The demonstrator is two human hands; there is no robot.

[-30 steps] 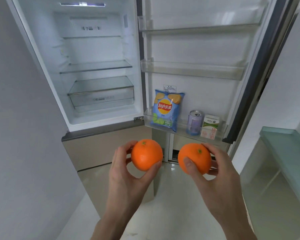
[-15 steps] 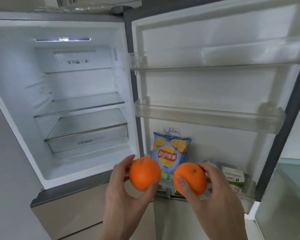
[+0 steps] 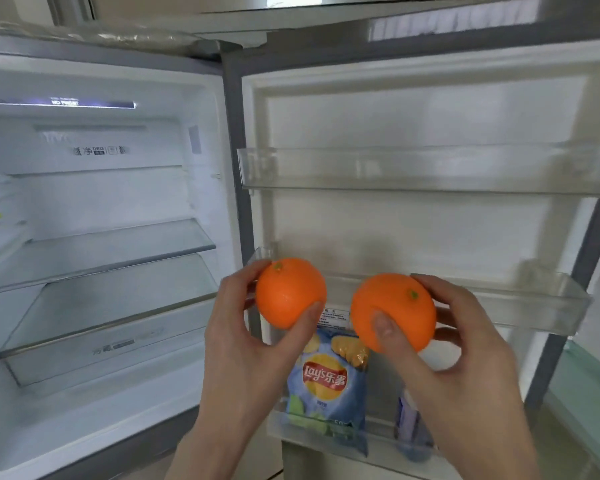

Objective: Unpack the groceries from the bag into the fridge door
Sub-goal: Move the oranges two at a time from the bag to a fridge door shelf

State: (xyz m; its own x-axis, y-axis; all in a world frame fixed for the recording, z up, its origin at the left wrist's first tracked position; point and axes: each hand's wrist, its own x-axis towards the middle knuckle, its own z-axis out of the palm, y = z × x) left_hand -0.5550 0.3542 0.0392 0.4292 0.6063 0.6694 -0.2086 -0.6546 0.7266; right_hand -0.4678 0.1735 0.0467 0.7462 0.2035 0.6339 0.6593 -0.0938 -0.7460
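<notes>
There are two oranges and two hands. The left hand (image 3: 243, 344) grips the left orange (image 3: 290, 292), with its thumb on the near side and its fingers curled round the back. The right hand (image 3: 465, 358) grips the right orange (image 3: 392, 311) the same way, thumb in front. Both oranges are round, bright and a little bumpy, each with a small green stem spot on top. They are held up in the air just in front of the middle door shelf (image 3: 499, 306), side by side but apart, and not set down. The open fridge door (image 3: 430, 109) has three clear plastic shelves. The top door shelf (image 3: 430, 168) holds nothing that shows. On the bottom door shelf (image 3: 312, 431) stands one shiny blue Lay's chip bag (image 3: 326, 382), and beside it one pale purple can (image 3: 407, 427), mostly hidden behind the right hand. The oranges hide part of a small white label (image 3: 335, 315) on the door. To the left is the white fridge inside (image 3: 94, 202), with one glass shelf (image 3: 111, 247) and one clear drawer (image 3: 101, 323) below it.
</notes>
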